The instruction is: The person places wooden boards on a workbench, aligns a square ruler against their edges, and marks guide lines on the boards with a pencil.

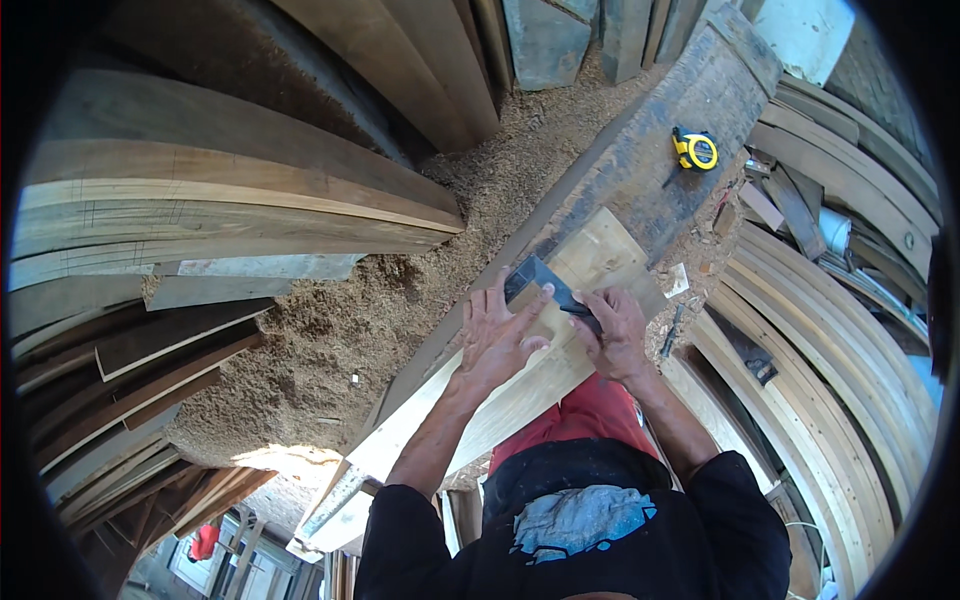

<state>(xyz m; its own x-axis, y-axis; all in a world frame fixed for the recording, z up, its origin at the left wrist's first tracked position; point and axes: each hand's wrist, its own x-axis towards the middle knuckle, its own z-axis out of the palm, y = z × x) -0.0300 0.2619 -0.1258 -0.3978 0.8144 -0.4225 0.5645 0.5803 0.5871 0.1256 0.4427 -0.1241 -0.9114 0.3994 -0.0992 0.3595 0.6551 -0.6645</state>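
Observation:
A pale wooden board point(600, 245) lies slantwise along a worn, dusty timber bench point(635, 150). Across the board rests a dark, flat, straight-edged tool point(535, 275) whose exact kind I cannot make out. My left hand point(490, 335) lies over the board with fingers spread; its index fingertip touches the dark tool and the other fingers reach the board's left side. At the tool's right end, my right hand point(615, 330) has its fingers bent around it, partly hiding that end.
A yellow and black tape measure point(695, 150) sits farther up the bench. Sawdust point(330, 320) covers the floor to the left. Stacked planks point(230, 200) stand at left, and long boards point(800, 370) lie at right. Offcuts point(790, 200) are piled at upper right.

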